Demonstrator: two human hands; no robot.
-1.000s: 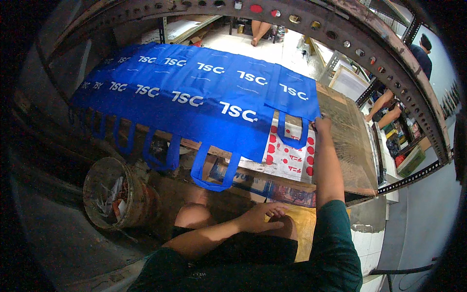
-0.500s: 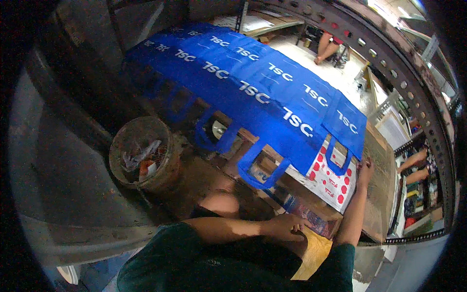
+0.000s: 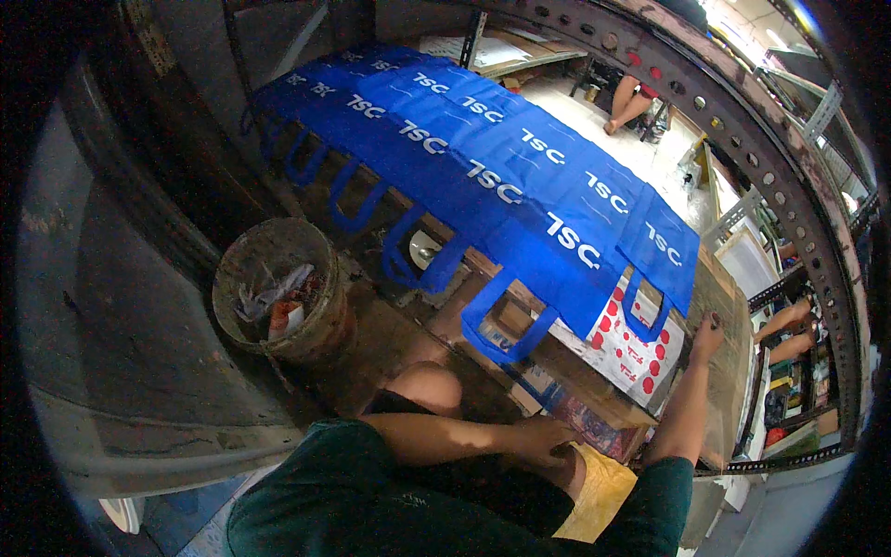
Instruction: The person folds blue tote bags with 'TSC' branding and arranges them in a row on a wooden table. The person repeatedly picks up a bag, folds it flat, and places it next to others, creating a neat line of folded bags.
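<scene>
Several blue fabric bags (image 3: 557,186) with white lettering lie overlapped in a slanting row, their loop handles hanging toward me. My right hand (image 3: 707,336) is just right of the nearest bag, over brown cardboard (image 3: 729,371). Its fingers are curled together; whatever is in them, if anything, is hidden. My left hand (image 3: 543,438) is low in front of me, beside a yellow cloth-like piece (image 3: 603,492). Its fingers are bent and too dim to show a grip. A white sheet with red dots (image 3: 631,357) shows under the nearest handle.
A dirty bucket (image 3: 278,288) with scraps in it stands at the left. A perforated metal rail (image 3: 733,139) curves along the far right side. Beyond it are another person's forearms (image 3: 789,320) and shelves. Another person's bare limbs (image 3: 624,104) show at the back.
My right hand has moved off the nearest bag's edge, slightly right and down onto the cardboard. My left hand has drawn back slightly left. The view has shifted a little.
</scene>
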